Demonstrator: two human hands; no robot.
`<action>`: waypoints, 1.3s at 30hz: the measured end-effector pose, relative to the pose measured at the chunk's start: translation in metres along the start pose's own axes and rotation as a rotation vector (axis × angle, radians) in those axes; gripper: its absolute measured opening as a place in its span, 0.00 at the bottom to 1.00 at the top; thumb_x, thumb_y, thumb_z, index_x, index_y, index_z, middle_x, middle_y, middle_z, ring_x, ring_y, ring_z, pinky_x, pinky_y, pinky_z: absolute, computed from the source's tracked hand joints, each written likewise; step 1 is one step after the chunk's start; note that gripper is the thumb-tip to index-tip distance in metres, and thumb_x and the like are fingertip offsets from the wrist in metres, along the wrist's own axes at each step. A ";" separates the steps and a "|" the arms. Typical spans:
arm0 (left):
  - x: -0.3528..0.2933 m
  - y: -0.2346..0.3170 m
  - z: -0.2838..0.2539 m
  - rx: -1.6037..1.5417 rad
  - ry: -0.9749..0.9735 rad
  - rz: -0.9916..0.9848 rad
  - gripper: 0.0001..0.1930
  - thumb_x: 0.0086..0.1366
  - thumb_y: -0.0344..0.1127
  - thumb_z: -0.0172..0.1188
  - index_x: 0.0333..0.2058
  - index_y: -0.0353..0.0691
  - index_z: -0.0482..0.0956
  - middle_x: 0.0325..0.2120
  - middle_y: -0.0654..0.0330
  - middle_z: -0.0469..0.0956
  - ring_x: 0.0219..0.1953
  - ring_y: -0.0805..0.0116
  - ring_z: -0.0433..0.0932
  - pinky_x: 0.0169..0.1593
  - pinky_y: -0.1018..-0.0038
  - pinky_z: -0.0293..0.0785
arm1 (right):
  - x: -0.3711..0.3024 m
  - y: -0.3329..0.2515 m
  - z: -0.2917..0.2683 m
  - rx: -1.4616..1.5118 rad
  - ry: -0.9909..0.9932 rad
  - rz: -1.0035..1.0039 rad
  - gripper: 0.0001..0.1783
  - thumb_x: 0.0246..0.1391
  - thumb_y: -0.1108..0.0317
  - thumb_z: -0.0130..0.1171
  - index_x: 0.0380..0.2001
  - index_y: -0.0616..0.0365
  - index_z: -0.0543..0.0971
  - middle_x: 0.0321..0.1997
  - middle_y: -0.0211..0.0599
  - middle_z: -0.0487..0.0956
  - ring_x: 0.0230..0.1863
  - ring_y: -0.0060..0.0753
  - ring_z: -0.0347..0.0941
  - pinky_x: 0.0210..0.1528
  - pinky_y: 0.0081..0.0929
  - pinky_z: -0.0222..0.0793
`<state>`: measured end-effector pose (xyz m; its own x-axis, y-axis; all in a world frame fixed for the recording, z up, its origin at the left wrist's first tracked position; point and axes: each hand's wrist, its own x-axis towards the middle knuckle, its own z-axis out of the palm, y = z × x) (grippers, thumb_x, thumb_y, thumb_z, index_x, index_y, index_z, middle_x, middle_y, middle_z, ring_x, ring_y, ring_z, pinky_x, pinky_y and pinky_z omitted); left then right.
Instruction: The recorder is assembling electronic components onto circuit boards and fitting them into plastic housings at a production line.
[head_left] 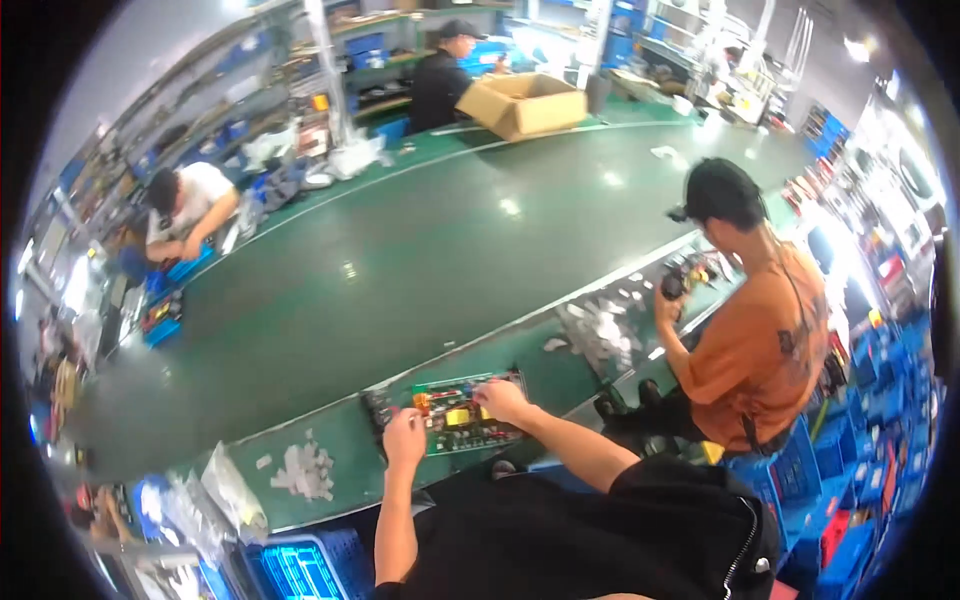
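A green circuit board with yellow blocks and other small parts lies on the green bench in front of me. At its left end is my left hand, fingers drawn together over the board's edge. Across the board, my right hand reaches in from the right, its fingertips pinched together among the parts near the far edge. What either hand has between the fingers is too small and blurred to name. A dark part sits against the board's left end, partly behind my left hand.
Small white pieces lie left of the board, beside a clear plastic bag. More white pieces lie to the right, near a co-worker in orange. Beyond runs a long conveyor belt, with a cardboard box at its far side.
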<state>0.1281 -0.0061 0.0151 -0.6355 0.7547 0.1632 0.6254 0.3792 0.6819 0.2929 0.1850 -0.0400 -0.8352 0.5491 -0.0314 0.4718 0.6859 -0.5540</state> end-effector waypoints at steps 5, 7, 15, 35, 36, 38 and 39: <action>0.013 -0.009 0.009 0.192 0.026 0.074 0.07 0.63 0.36 0.53 0.35 0.41 0.78 0.35 0.51 0.77 0.35 0.48 0.78 0.40 0.57 0.75 | 0.011 -0.005 -0.022 0.330 0.260 0.081 0.11 0.50 0.64 0.58 0.31 0.60 0.80 0.30 0.48 0.80 0.34 0.52 0.77 0.36 0.41 0.70; 0.019 -0.009 0.010 0.191 0.016 0.096 0.07 0.64 0.36 0.52 0.35 0.41 0.77 0.35 0.52 0.76 0.35 0.48 0.78 0.39 0.57 0.75 | 0.021 -0.004 -0.029 0.595 0.179 0.181 0.13 0.54 0.63 0.56 0.34 0.64 0.78 0.30 0.44 0.80 0.32 0.40 0.77 0.36 0.36 0.71; 0.036 0.028 0.006 -0.435 -0.026 -0.138 0.29 0.59 0.32 0.60 0.58 0.33 0.65 0.45 0.49 0.72 0.35 0.63 0.77 0.40 0.70 0.74 | 0.027 -0.063 -0.044 0.430 0.131 -0.021 0.18 0.57 0.57 0.53 0.38 0.62 0.80 0.35 0.51 0.81 0.37 0.53 0.77 0.40 0.41 0.72; -0.040 0.069 -0.034 -0.665 -0.196 -0.332 0.12 0.64 0.35 0.60 0.42 0.35 0.81 0.29 0.61 0.82 0.31 0.76 0.79 0.31 0.79 0.74 | -0.050 -0.114 -0.061 0.484 0.062 -0.083 0.11 0.51 0.67 0.64 0.37 0.58 0.84 0.26 0.37 0.78 0.26 0.28 0.73 0.31 0.25 0.69; -0.041 0.069 -0.034 -0.677 -0.192 -0.344 0.12 0.64 0.36 0.60 0.41 0.34 0.81 0.29 0.62 0.82 0.31 0.76 0.79 0.32 0.79 0.74 | -0.050 -0.115 -0.060 0.481 0.076 -0.106 0.10 0.51 0.68 0.63 0.37 0.58 0.84 0.27 0.39 0.78 0.26 0.30 0.74 0.31 0.27 0.69; -0.045 0.067 -0.035 -0.694 -0.191 -0.366 0.12 0.64 0.36 0.60 0.40 0.34 0.81 0.29 0.62 0.81 0.31 0.76 0.79 0.32 0.79 0.74 | -0.053 -0.116 -0.056 0.475 0.082 -0.122 0.10 0.51 0.69 0.63 0.37 0.58 0.84 0.28 0.40 0.79 0.26 0.33 0.75 0.30 0.28 0.70; -0.046 0.066 -0.035 -0.671 -0.202 -0.360 0.12 0.64 0.37 0.60 0.40 0.34 0.81 0.28 0.62 0.81 0.30 0.77 0.79 0.32 0.79 0.73 | -0.054 -0.117 -0.054 0.463 0.088 -0.127 0.10 0.50 0.69 0.63 0.37 0.58 0.84 0.28 0.40 0.79 0.27 0.33 0.76 0.31 0.28 0.70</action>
<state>0.1825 -0.0343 0.0772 -0.6120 0.7541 -0.2381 -0.0511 0.2627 0.9635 0.2983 0.1010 0.0713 -0.8413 0.5270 0.1201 0.1756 0.4766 -0.8614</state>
